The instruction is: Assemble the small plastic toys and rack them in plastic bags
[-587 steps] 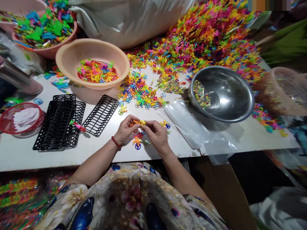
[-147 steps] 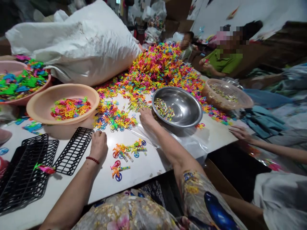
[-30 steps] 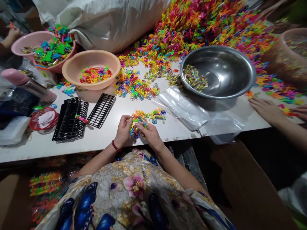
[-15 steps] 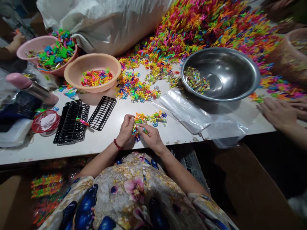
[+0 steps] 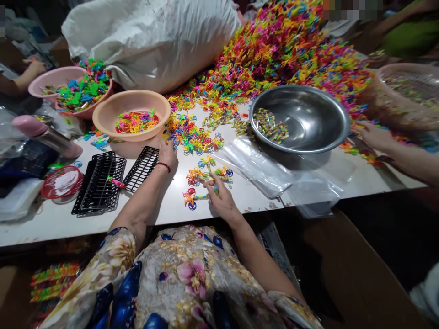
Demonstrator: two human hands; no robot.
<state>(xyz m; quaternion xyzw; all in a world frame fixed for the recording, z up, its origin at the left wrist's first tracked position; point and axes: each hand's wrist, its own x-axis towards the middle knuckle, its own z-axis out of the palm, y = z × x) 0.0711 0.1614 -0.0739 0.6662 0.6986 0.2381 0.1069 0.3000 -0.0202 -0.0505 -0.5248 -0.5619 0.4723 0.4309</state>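
My left hand (image 5: 167, 154) reaches forward to the near edge of a loose heap of small wheeled plastic pieces (image 5: 195, 137), beside the peach basin (image 5: 132, 132). Its fingertips are partly hidden, and I cannot make out whether they grip a piece. Over the table in front of me, my right hand (image 5: 221, 198) has its fingers closed around a small yellow-green tube, partly hidden. At its fingertips lies a wheeled plastic toy (image 5: 191, 199) with a pink-orange figure and a blue wheel. Just beyond the hand, several similar toys (image 5: 197, 175) are grouped on the white table (image 5: 178, 212).
Black plastic racks (image 5: 99, 183) and a red basket (image 5: 61, 183) stand left. Clear plastic bags (image 5: 262, 169) lie by a steel bowl (image 5: 302, 119) with small tubes. A large colourful pile (image 5: 274, 50) and white sack (image 5: 151, 45) lie behind. Another person's hand (image 5: 375, 136) is at right.
My hands were together over the toys; now the left has moved forward and left to the heap. The right stays near the toys, and one wheeled toy lies on the table beside it.
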